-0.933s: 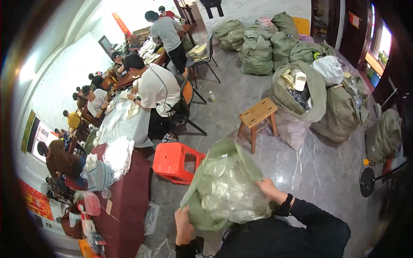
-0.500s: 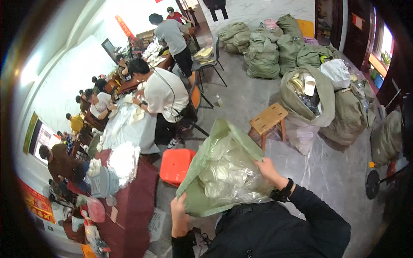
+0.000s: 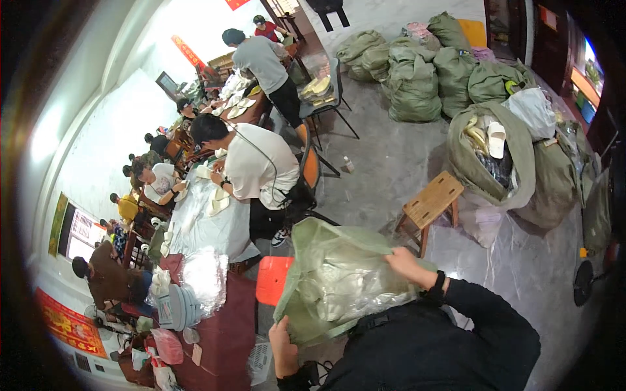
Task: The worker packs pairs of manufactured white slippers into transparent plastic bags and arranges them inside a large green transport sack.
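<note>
A pale green woven sack (image 3: 298,309) hangs with its mouth spread before my body. Inside lie several pale items in clear plastic bags (image 3: 355,287); their kind is hard to make out through the shiny film. My left hand (image 3: 283,345) is closed on the sack's near left rim. On the opposite side, my right hand (image 3: 412,266) grips the right rim, fingers folded over the cloth. The sack's far rim leans over the contents. Its bottom is hidden.
Just left of the sack is a red plastic stool (image 3: 268,279), partly covered. A wooden stool (image 3: 433,197) stands to the right, near an open sack (image 3: 525,163) holding slippers. Full sacks (image 3: 412,88) line the back. People work along tables (image 3: 225,313) on the left.
The sack's far rim has dropped and folded inward, and the sack now covers part of the red stool. Both hands keep their hold. The view has shifted slightly.
</note>
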Available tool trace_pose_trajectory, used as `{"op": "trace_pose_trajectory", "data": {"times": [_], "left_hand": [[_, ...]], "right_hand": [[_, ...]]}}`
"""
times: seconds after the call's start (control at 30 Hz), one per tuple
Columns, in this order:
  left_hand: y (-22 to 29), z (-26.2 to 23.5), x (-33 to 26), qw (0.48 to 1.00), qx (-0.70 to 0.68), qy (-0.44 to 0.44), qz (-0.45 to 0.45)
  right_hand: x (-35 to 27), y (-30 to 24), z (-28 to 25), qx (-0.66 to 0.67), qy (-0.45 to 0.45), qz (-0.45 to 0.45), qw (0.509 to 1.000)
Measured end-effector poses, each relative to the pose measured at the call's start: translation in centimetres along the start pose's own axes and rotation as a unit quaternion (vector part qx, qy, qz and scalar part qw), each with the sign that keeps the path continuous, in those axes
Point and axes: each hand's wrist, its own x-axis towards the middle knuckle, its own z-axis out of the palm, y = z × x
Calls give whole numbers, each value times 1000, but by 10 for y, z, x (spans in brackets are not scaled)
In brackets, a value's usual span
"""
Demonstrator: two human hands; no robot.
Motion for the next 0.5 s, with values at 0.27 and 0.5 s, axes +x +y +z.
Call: {"op": "trace_pose_trajectory", "data": {"times": [0.27,0.5], "left_hand": [[-25,21,26,980,17,184,-67],[-91,-55,41,991,-8,121,51]], "right_hand": [[98,3,33,-134,-237,26,962],[120,9,81,-119,-317,24,941]]}}
